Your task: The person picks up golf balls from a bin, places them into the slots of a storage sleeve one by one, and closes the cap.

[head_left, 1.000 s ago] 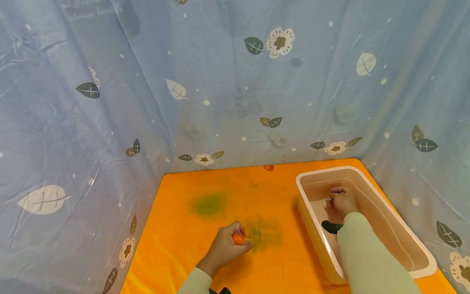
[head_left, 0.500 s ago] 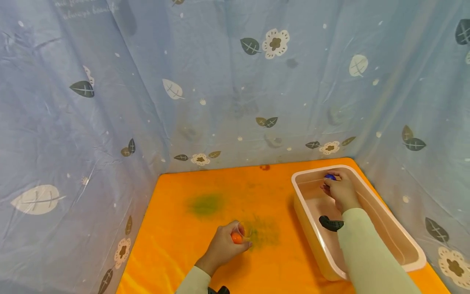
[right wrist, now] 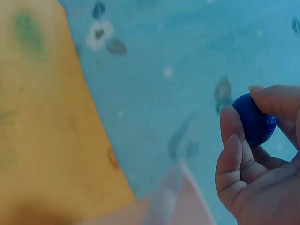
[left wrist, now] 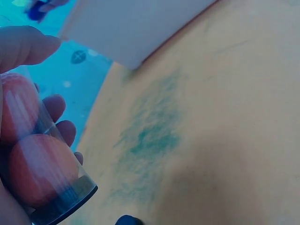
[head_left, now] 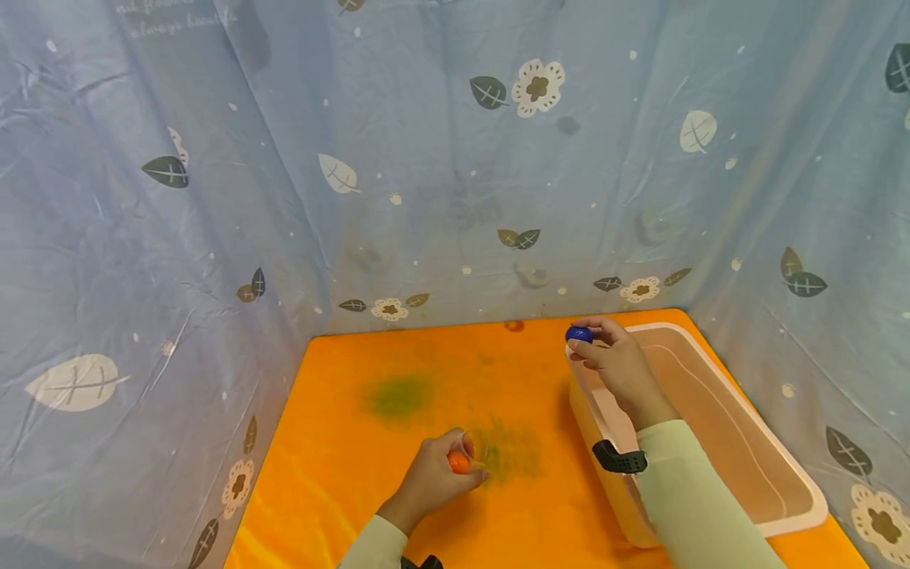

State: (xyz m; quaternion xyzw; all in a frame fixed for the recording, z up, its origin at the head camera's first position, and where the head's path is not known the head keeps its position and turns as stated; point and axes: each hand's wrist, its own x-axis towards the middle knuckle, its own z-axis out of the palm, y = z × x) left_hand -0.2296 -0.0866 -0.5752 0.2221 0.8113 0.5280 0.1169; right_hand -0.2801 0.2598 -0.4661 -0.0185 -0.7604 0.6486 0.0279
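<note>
My left hand (head_left: 432, 482) grips a clear tube (left wrist: 87, 190) above the table. The left wrist view shows two orange golf balls (left wrist: 43, 169) stacked inside it and a dark cap at its lower end. The tube's other end looks open in the head view. Between the thumb and fingers of my right hand (head_left: 624, 375), a blue golf ball (head_left: 579, 336) is pinched. That ball's dimpled surface shows in the right wrist view. This hand hovers over the far left corner of the pale pink basin (head_left: 799, 523), and its forearm crosses the basin.
The basin stands on the right of a table with an orange cover (head_left: 341, 474), which has green stains. A blue curtain (head_left: 426, 158) with flowers and leaves hangs behind and at both sides.
My right hand has risen from inside the basin with the blue golf ball and moved left to the basin's far left corner. The left hand holds the tube in nearly the same place.
</note>
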